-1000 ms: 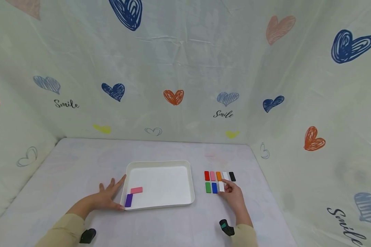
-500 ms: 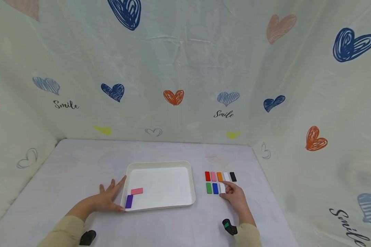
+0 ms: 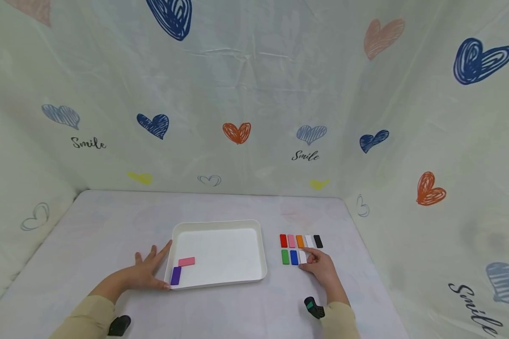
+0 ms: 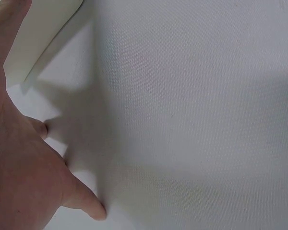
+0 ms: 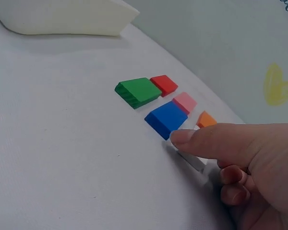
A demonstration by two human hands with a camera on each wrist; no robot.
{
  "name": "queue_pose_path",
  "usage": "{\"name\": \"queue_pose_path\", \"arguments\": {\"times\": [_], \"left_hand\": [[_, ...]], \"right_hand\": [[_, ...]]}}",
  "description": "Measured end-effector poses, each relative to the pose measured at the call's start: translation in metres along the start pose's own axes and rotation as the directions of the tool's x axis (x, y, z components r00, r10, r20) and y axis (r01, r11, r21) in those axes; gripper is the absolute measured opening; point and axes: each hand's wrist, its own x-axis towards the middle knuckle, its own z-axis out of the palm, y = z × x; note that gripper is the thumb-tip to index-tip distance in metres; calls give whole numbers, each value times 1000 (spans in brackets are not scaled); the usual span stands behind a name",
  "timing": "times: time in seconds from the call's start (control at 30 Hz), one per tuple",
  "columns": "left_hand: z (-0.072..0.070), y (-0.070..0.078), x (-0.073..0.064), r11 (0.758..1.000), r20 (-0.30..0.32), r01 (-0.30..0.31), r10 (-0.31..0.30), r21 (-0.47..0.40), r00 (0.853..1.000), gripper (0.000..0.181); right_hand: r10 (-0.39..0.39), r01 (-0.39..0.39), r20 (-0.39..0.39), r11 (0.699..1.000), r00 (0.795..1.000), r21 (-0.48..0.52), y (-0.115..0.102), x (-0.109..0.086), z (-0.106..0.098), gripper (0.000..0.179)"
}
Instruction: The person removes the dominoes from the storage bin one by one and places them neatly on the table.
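At the tray's left side my left hand (image 3: 145, 273) is spread, thumb at the near corner and index finger at the left rim of the white tray (image 3: 229, 254). A pink block (image 3: 186, 261) and a purple block (image 3: 176, 276) lie inside that tray near its left wall. My right hand (image 3: 321, 268) pinches a white block (image 3: 302, 257) between thumb and index finger, at the right end of the near row. Seen from the right wrist, the thumb (image 5: 187, 136) covers part of this block, right beside the blue block (image 5: 167, 118).
Left of the white block lies a green block (image 3: 285, 257) in the near row. Behind stand red (image 3: 283, 241), pink (image 3: 291, 241), orange (image 3: 299, 241), white (image 3: 308, 241) and black (image 3: 318, 241) blocks. A heart-printed curtain (image 3: 263, 94) borders the table's back and sides.
Both hands keep nearly the same places, the right one staying at the white block. The whole view shifts slightly with the head; the blocks and tray stay put.
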Motion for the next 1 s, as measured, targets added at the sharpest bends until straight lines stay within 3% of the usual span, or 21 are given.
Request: {"name": "queue_pose_path", "arguments": {"times": [0.13,0.33,1.0], "left_hand": [[1,-1,1,1000,8,24,-24,4,1000,124],[2,-3,1,1000,-2,-2,2,-3,1000,122],[2,-4,2,1000,-28,-5,5,-1,1000,126]], "right_hand": [[8,-8,0,1000,1000,10,1,0,0,53],[12,-12,2,1000,1000,15,1,-1,-1,52],[44,-44,-17,999,999,33,-4,0,-2,52]]}}
